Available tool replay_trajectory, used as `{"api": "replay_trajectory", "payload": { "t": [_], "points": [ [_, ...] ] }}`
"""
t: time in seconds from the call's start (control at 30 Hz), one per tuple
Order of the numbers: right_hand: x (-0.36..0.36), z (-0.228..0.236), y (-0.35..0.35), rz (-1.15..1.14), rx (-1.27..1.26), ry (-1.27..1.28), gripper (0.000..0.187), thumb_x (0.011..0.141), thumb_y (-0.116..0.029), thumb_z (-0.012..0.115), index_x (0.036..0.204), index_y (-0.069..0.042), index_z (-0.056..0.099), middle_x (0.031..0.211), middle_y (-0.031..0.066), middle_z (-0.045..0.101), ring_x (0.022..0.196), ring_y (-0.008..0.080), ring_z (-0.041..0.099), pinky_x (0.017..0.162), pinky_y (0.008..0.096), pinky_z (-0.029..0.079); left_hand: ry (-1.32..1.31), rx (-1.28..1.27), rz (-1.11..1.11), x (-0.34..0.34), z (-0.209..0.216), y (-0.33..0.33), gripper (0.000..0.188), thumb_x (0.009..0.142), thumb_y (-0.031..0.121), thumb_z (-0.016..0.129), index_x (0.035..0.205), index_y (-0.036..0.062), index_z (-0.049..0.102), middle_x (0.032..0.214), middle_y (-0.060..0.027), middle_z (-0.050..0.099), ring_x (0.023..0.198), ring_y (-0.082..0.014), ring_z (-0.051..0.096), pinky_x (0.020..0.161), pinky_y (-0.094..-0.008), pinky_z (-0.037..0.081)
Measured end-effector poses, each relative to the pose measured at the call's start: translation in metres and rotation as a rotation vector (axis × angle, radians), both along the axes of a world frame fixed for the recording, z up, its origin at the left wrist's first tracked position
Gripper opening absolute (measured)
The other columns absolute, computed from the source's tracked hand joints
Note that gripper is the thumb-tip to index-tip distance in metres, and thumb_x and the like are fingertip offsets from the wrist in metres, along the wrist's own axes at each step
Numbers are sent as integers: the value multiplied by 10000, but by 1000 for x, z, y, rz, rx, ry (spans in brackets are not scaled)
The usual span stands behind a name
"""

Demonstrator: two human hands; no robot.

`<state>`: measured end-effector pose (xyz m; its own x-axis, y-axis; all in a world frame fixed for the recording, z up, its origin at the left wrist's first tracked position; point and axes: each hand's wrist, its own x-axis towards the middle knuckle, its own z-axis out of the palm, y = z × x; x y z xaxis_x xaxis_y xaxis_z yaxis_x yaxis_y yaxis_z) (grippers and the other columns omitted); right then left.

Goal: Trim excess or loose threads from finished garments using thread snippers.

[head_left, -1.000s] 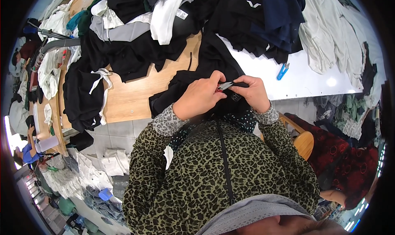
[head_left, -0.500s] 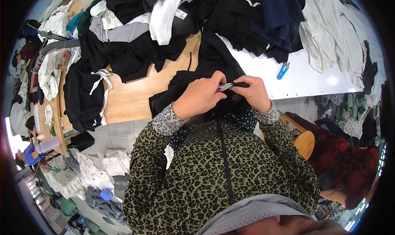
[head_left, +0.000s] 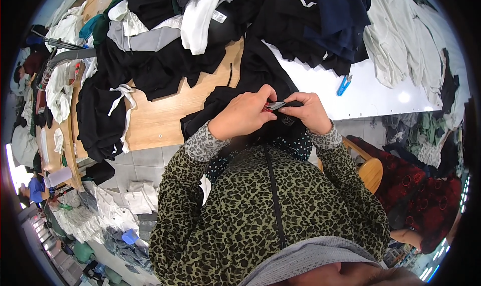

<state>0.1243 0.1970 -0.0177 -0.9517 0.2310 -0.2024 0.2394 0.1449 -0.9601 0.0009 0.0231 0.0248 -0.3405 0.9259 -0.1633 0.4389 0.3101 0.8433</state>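
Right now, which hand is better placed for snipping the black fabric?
Likely the left hand: it holds the red-handled snips, pointing toward the right hand. The right hand pinches black fabric close to their tips, so seems better placed to steady it.

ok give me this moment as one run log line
left hand: holding red-handled thread snips | right hand: pinching black fabric near the snips | blue thread snips: lying on white tabletop

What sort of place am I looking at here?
Most likely a garment workshop: dark garments lie heaped across the worktops, blue thread snips rest on the white tabletop, and the left hand holds red-handled snips close to black cloth pinched in the right hand.
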Motion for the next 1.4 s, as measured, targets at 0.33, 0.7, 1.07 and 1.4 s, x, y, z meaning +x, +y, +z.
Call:
{"api": "replay_trajectory", "payload": {
  "t": [0.33, 0.7, 1.07, 1.4],
  "points": [
    [0, 3, 1, 36, 116, 7, 153, 721, -72, 723, 848, 3, 681, 687, 35, 647, 598, 57, 547, 563, 213, 425, -141, -51, -40, -7, -4, 2, 349, 786, 147, 679, 1016, 6, 457, 857, -203, 629, 834, -349, 623, 717, -396, 482],
    [-1, 10, 2, 45, 13, -20, 185, 730, -87, 740, 851, 32, 666, 742, 38, 657, 665, 60, 565, 622, 206, 449, -460, 174, 198, -13, -21, -2, 396, 836, 77, 657, 1176, 20, 462, 977, -32, 575, 809, -74, 508, 718, -219, 428],
    [10, 11, 8, -316, -436, 160, 339, 963, -306, 478, 925, 2, 615, 653, -36, 518, 592, 29, 447, 584, 166, 358, -626, 200, 212, 3, -22, -4, 332, 794, 79, 708, 1081, 40, 546, 762, 69, 440, 669, -5, 390, 619, -150, 338],
    [16, 2, 5, -388, -450, 214, 457, 984, -403, 409, 901, 10, 587, 549, -59, 404, 489, 15, 320, 473, 168, 239, -521, 161, 247, 5, -24, -16, 314, 744, 92, 757, 1017, 36, 613, 772, 67, 480, 628, 6, 399, 560, -148, 343]
  ]
}}
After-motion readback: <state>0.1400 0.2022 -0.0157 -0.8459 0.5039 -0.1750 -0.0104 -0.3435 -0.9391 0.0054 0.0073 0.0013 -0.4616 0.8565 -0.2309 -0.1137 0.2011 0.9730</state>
